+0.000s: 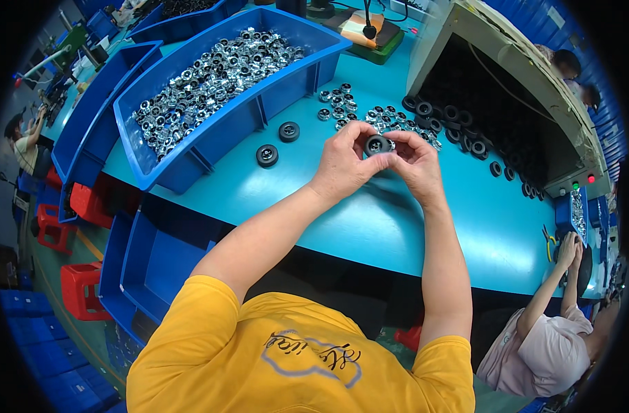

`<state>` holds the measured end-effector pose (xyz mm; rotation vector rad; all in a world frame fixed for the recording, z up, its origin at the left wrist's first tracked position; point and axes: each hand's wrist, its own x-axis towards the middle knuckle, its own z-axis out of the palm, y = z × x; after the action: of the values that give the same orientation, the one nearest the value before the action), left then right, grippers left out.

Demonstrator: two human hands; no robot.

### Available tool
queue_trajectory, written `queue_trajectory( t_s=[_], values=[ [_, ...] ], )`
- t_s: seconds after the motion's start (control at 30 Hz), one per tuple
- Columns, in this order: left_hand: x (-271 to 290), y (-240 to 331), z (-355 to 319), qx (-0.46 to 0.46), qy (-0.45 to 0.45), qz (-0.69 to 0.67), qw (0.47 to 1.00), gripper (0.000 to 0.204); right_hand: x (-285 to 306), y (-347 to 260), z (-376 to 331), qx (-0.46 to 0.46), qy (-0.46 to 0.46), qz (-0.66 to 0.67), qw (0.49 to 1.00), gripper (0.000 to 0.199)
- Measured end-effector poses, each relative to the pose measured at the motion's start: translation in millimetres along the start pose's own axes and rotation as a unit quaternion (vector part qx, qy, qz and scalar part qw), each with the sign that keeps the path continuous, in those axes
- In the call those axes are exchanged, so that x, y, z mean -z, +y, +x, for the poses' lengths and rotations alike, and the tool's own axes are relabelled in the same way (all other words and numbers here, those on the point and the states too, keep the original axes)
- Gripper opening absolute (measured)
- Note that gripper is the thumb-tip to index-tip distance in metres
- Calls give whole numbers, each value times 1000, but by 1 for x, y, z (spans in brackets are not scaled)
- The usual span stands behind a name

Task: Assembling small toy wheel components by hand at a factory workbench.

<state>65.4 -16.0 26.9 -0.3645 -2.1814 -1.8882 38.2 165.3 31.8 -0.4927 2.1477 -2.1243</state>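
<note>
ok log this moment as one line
hands: left hand and right hand both grip black wheel | near: loose silver parts, two black wheels on teal table | bin: blue bin of silver parts

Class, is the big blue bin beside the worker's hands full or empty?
Partly full: the blue bin holds shiny metal rings heaped across its floor, below the rim.

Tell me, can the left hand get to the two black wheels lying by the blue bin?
Probably yes. The left hand is pinching a black wheel with the right hand, but the two loose wheels lie close by on bare table.
</note>
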Motion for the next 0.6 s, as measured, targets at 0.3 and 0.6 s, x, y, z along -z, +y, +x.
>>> queue_trajectory(
  t_s=[0.3,0.6],
  values=[
    [14,-16,12,208,-85,-511,830,43,-9,-12,-4,82,10,7,997,28],
    [13,-19,12,217,-121,-535,808,49,-6,-12,-5,42,25,48,998,36]
  ],
)
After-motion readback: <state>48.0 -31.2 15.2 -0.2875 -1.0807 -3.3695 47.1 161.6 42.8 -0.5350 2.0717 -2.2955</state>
